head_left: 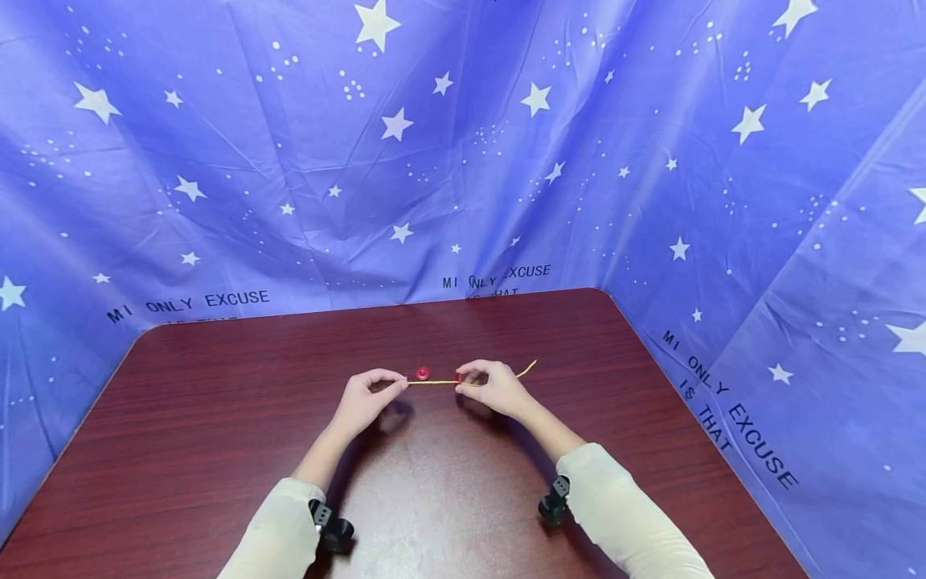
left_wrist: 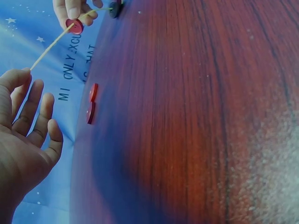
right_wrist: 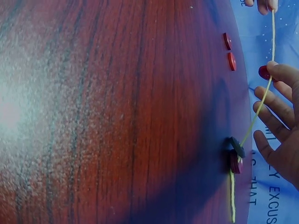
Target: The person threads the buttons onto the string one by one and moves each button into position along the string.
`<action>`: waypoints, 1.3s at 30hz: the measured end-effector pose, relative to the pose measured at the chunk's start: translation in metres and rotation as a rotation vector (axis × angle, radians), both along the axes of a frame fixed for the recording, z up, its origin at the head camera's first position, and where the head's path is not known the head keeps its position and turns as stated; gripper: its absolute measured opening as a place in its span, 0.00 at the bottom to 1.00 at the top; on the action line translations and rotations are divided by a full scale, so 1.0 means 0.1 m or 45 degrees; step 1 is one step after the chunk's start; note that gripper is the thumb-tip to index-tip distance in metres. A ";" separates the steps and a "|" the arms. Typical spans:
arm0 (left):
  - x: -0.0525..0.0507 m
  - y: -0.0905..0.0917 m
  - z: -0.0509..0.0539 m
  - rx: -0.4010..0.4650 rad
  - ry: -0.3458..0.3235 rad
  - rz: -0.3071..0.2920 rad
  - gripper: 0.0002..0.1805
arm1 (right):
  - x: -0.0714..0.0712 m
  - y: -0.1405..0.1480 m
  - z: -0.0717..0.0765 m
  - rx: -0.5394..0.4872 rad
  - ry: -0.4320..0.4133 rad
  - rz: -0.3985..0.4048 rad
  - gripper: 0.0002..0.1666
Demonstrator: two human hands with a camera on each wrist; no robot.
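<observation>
Here's your yellow cord, thin and taut above the glossy, wood-grained table. Your left hand pinches it at the left, other fingers loosely curved; your right hand pinches a smooth, round red button on it. Farther right hangs a dark green button. Two loose buttons lie just beyond the cord.

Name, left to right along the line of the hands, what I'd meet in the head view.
Left hand → red button on the table → right hand → string's free end.
</observation>
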State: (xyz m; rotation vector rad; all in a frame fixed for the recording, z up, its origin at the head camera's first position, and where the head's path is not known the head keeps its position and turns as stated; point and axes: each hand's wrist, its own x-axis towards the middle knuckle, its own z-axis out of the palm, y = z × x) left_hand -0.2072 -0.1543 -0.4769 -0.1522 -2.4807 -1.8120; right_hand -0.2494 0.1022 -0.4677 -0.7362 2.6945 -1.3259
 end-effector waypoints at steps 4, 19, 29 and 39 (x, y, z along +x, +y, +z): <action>0.00 -0.01 -0.01 0.010 0.004 0.009 0.09 | -0.01 0.02 -0.01 0.003 -0.008 -0.008 0.15; 0.00 -0.02 -0.02 0.050 0.031 0.007 0.08 | -0.04 0.10 -0.06 0.008 -0.011 -0.025 0.15; 0.00 -0.01 -0.01 0.054 0.021 0.018 0.08 | -0.06 0.17 -0.08 0.015 -0.013 -0.045 0.15; 0.00 -0.02 -0.02 0.026 0.011 0.033 0.09 | -0.08 0.23 -0.11 0.013 -0.006 -0.056 0.15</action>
